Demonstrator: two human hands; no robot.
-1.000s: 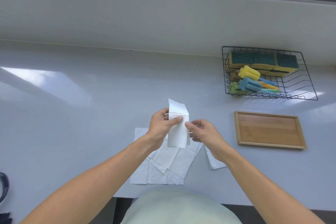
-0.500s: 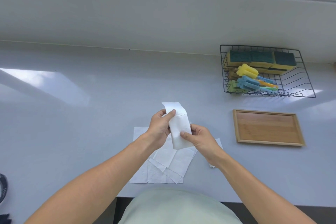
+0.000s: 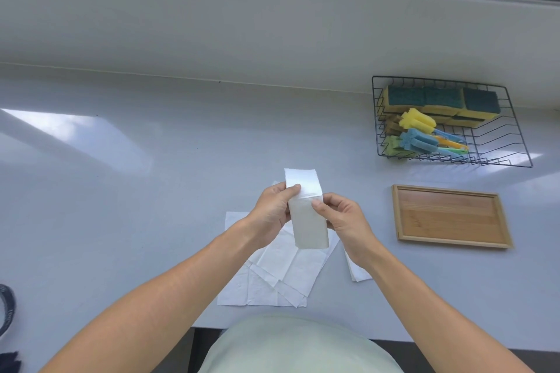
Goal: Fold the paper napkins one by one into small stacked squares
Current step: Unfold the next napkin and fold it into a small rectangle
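A white paper napkin (image 3: 307,221), folded into a long strip, hangs upright above the counter. My left hand (image 3: 274,209) pinches its upper left edge, thumb on the front. My right hand (image 3: 341,218) pinches its right edge just below a crease, where the top part bends back. Beneath the hands, several unfolded white napkins (image 3: 272,278) lie fanned out on the counter near its front edge. A folded white napkin (image 3: 359,272) lies flat to the right of that pile, partly hidden by my right forearm.
An empty wooden tray (image 3: 448,216) lies to the right of the hands. Behind it stands a black wire basket (image 3: 500,142) with sponges and foam brushes. A wall runs along the back of the pale counter (image 3: 136,206). A dark round object (image 3: 6,309) shows at the left edge.
My right hand has moved up from the strip's lower edge to its right side near the crease. The strip now hangs straighter and the top part leans back.
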